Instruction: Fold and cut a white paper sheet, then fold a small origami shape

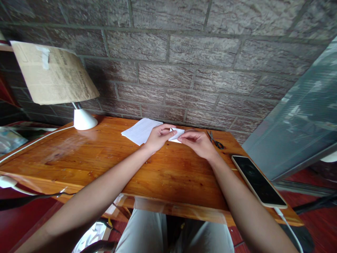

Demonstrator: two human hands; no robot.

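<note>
A small piece of folded white paper (177, 134) is held between my two hands above the wooden table (168, 172). My left hand (160, 137) grips its left side, with the thumb on the near face and the fingers behind. On the other side, my right hand (198, 141) pinches the paper's right edge between thumb and fingertips. A stack of white paper sheets (140, 130) lies just left of my left hand. Dark-handled scissors (218, 143) rest on the table right behind my right hand, partly hidden by it.
A lamp with a newspaper-covered shade (56, 77) stands at the table's back left, its white cord running left. A charging phone (258, 181) lies along the right edge. Behind the table rises a brick-patterned wall (168, 70); a glass panel (297, 116) is at the right.
</note>
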